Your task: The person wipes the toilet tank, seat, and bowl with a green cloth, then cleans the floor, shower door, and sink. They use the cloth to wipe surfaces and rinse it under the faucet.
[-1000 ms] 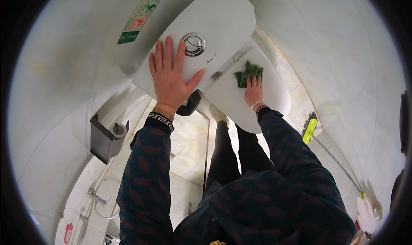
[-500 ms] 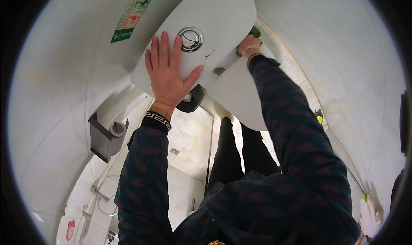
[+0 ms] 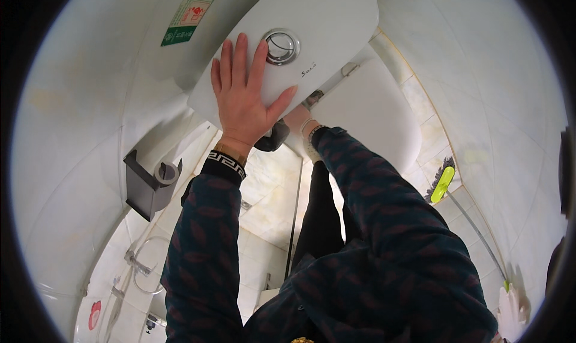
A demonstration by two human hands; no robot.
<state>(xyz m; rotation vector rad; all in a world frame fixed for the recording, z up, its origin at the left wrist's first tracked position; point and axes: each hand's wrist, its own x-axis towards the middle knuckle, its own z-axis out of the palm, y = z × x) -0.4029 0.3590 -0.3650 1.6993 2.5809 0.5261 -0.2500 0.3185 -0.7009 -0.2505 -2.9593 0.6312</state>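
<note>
My left hand (image 3: 243, 109) lies flat on the white toilet tank lid (image 3: 336, 19), fingers spread. Its fingertips reach beside the round chrome flush button (image 3: 282, 46). Lower down, my right hand (image 3: 297, 121) is tucked in at the tank's near side, by the back of the closed white toilet lid (image 3: 366, 109). Its fingers are hidden below the tank's edge, and what they hold, if anything, does not show. A shiny metal hinge (image 3: 313, 98) sits just above that hand. Something black and shiny (image 3: 273, 138) shows between my two wrists.
On the left wall hangs a grey paper holder (image 3: 144, 190) with a roll (image 3: 166, 172). A green-and-white sign (image 3: 193, 16) is above it. To the right, a lime-green brush head (image 3: 443, 184) on a long handle rests on tiles. White gloves (image 3: 511, 310) hang lower right.
My right hand has moved left and nearer, from the toilet's far right side to the tank's near side. The dark green cloth it held is out of sight. My left hand stays on the tank.
</note>
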